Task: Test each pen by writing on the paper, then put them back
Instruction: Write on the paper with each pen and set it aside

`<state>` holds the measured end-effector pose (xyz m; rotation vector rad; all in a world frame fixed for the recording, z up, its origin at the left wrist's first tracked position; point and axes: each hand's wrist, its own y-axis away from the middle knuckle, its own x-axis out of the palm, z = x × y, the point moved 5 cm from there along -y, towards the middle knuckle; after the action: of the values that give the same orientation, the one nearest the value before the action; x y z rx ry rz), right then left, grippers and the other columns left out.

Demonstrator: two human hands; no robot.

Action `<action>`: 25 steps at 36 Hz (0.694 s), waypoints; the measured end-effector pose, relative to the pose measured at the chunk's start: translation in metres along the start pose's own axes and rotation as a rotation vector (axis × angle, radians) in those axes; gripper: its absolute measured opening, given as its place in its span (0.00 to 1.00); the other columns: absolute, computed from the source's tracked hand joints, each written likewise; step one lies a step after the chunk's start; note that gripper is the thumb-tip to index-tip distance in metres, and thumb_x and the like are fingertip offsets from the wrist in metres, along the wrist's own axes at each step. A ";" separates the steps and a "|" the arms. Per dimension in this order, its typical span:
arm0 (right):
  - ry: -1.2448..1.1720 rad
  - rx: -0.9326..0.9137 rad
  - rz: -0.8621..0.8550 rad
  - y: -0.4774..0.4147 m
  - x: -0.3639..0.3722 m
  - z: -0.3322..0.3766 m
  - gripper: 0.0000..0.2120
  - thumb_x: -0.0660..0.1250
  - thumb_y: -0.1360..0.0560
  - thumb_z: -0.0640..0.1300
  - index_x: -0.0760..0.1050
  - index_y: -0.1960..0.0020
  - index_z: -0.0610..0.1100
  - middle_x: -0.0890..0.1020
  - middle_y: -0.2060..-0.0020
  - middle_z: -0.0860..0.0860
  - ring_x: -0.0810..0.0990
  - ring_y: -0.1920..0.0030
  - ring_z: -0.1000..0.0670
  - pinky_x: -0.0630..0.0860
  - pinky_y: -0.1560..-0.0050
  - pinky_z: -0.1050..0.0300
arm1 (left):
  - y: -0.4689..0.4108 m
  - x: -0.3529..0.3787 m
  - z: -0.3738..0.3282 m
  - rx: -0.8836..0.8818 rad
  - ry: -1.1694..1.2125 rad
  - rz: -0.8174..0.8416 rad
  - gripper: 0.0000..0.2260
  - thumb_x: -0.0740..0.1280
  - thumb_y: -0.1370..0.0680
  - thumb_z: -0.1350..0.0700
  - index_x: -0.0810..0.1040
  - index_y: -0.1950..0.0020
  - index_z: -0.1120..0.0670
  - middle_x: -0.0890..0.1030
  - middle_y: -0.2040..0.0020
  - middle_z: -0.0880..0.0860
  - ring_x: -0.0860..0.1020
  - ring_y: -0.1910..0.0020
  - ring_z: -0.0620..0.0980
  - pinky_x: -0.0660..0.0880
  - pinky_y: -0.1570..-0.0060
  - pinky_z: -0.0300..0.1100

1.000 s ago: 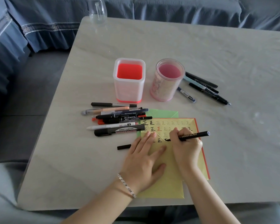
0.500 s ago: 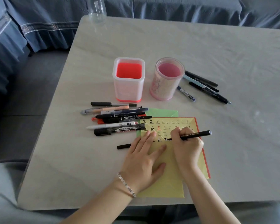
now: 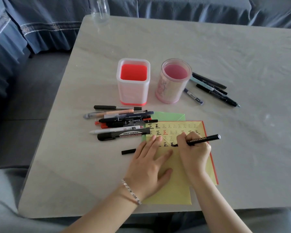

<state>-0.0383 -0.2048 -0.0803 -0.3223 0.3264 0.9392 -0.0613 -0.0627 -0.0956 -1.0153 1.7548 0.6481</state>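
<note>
My right hand (image 3: 194, 153) grips a black pen (image 3: 203, 139) with its tip on the yellow paper (image 3: 176, 187), beside rows of written characters. My left hand (image 3: 149, 165) lies flat on the paper's left part, fingers spread, pressing it down. A black pen cap (image 3: 128, 151) lies on the table just left of my left hand. Several pens (image 3: 123, 122) lie in a pile left of the paper. More pens (image 3: 212, 89) lie to the right of the round pink holder (image 3: 173, 81). A square white holder with a red inside (image 3: 133, 81) stands beside it.
A green sheet (image 3: 168, 116) and a red one (image 3: 212, 158) peek out under the yellow paper. A clear glass vessel (image 3: 99, 10) stands at the table's far edge. Blue fabric seating surrounds the grey table (image 3: 225, 47).
The right hand has shifted the pen slightly while writing a character in the lowest row. The left hand has stayed flat on the paper.
</note>
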 end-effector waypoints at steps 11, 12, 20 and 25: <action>0.045 -0.078 0.042 0.000 0.003 0.003 0.21 0.68 0.31 0.33 0.62 0.76 0.45 0.62 0.81 0.54 0.65 0.76 0.56 0.61 0.74 0.69 | 0.000 0.000 0.000 0.004 0.003 0.007 0.20 0.57 0.25 0.41 0.74 0.37 0.46 0.69 0.31 0.57 0.63 0.29 0.55 0.53 0.31 0.47; 0.054 -0.082 0.040 0.000 0.003 0.003 0.22 0.68 0.31 0.33 0.61 0.76 0.46 0.62 0.81 0.55 0.65 0.76 0.56 0.61 0.74 0.69 | 0.000 0.000 0.000 0.005 0.004 0.005 0.20 0.57 0.25 0.41 0.74 0.37 0.46 0.68 0.31 0.57 0.63 0.29 0.55 0.53 0.31 0.47; 0.041 0.015 -0.049 0.000 -0.002 -0.005 0.22 0.66 0.30 0.33 0.57 0.75 0.46 0.67 0.81 0.54 0.62 0.75 0.54 0.61 0.73 0.68 | 0.000 0.000 0.000 0.011 0.010 0.000 0.20 0.57 0.25 0.41 0.75 0.37 0.46 0.69 0.31 0.58 0.64 0.30 0.55 0.54 0.31 0.48; -0.039 0.073 -0.099 0.000 -0.006 -0.006 0.22 0.65 0.29 0.34 0.59 0.76 0.45 0.65 0.82 0.54 0.63 0.76 0.55 0.60 0.74 0.69 | 0.000 -0.001 -0.001 0.023 -0.001 -0.016 0.20 0.57 0.26 0.41 0.75 0.38 0.46 0.69 0.31 0.57 0.63 0.30 0.54 0.54 0.31 0.48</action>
<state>-0.0421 -0.2116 -0.0838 -0.2502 0.3053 0.8334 -0.0619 -0.0633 -0.0940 -1.0125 1.7471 0.6172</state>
